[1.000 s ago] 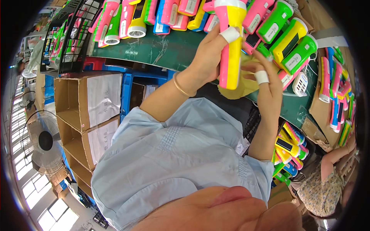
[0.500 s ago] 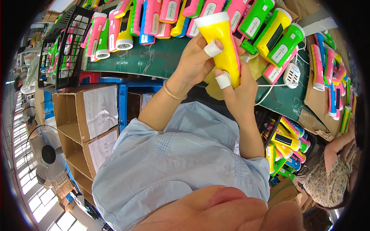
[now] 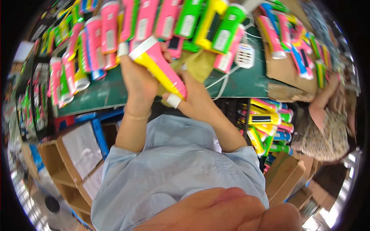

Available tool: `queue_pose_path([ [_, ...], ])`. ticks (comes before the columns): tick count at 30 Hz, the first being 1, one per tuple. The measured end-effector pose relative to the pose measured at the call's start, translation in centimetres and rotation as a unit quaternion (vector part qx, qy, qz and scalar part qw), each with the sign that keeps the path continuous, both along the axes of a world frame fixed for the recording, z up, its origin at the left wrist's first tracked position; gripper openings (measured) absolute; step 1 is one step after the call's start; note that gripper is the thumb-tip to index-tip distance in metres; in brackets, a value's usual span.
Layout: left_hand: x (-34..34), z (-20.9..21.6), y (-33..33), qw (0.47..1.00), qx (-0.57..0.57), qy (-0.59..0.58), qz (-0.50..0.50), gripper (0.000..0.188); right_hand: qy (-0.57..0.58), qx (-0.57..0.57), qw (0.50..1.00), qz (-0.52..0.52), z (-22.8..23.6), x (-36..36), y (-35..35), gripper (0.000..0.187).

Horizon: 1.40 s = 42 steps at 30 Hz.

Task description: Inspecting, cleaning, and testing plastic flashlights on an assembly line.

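Note:
A pink and yellow flashlight [image 3: 163,69] with a white head is between my two hands above the near edge of the table, its head pointing up and left. My left hand [image 3: 139,79] cups it near the head; its fingers curl round the far side and its white-wrapped thumb stands off to the left. Around the narrow tail end my right hand [image 3: 194,98] is closed, its thumb also wrapped in white. Just beyond my right hand lies a crumpled yellow-green cloth [image 3: 199,63]. Behind, a row of pink, green and yellow flashlights [image 3: 189,21] is slightly blurred.
On the green tabletop [image 3: 102,94], a white power strip [image 3: 245,56] trails cables. More flashlights [image 3: 266,118] fill a black crate below right. Cardboard boxes [image 3: 69,154] stand lower left, a black basket [image 3: 36,104] above them. A co-worker [image 3: 325,133] is at the right.
Both hands and the flashlight have shifted left and down in the picture. The flashlight has turned from its yellow side to show pink and yellow. The whole view has swung too.

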<state>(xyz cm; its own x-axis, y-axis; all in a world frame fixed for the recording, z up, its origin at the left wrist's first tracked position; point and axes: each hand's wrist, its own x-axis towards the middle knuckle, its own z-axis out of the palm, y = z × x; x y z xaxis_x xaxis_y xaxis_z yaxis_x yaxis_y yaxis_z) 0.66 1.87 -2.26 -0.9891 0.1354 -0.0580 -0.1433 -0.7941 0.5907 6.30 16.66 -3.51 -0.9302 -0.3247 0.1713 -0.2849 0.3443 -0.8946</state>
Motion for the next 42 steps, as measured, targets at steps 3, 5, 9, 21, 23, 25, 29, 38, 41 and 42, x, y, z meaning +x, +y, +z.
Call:
queue_pose_path([
  [3, 0.5, 0.0, 0.7, 0.998, -0.029, 0.05, 0.006, 0.057, -0.22, -0.19, 0.955, -0.065, 1.0, 0.2, 3.5, 0.044],
  [5, 0.8, 0.3, 0.3, 0.989, -0.14, 0.056, 0.002, 0.048, -0.144, -0.282, 0.929, -0.193, 2.2, -1.1, 6.9, 0.037],
  [9, 1.6, -0.3, -1.0, 0.981, -0.111, 0.067, -0.144, 0.039, 0.015, -0.11, 0.897, -0.427, 3.8, -7.2, 18.0, 0.03],
  [21, 5.4, 9.9, 8.1, 0.834, 0.141, 0.321, -0.426, 0.082, 0.181, 0.129, 0.843, -0.489, 7.0, -12.0, 24.7, 0.046],
  [23, 6.8, 12.3, 6.6, 0.83, 0.127, 0.254, -0.48, 0.077, 0.119, -0.059, 0.904, -0.405, 5.5, -9.9, 21.5, 0.034],
  [25, 6.9, 12.1, 6.3, 0.834, 0.127, 0.258, -0.472, 0.073, 0.15, -0.023, 0.926, -0.346, 5.2, -6.4, 15.6, 0.03],
  [29, 6.4, 11.9, 6.3, 0.849, 0.12, 0.299, -0.418, 0.057, 0.06, -0.077, 0.973, -0.209, 2.8, -2.5, 8.2, 0.021],
  [38, 1.4, 10.1, -4.2, 0.881, -0.375, 0.282, -0.062, 0.059, 0.195, 0.189, 0.962, -0.03, -4.4, -0.7, 4.4, 0.013],
  [41, -3.5, 13.1, -12.3, 0.779, -0.549, 0.288, 0.096, 0.029, 0.197, 0.197, 0.96, -0.04, -4.0, -0.6, 3.3, 0.014],
  [42, -6.5, 12.3, -16.4, 0.803, -0.545, 0.189, 0.149, 0.021, 0.202, 0.201, 0.958, -0.037, -4.1, -0.5, 3.2, 0.012],
])
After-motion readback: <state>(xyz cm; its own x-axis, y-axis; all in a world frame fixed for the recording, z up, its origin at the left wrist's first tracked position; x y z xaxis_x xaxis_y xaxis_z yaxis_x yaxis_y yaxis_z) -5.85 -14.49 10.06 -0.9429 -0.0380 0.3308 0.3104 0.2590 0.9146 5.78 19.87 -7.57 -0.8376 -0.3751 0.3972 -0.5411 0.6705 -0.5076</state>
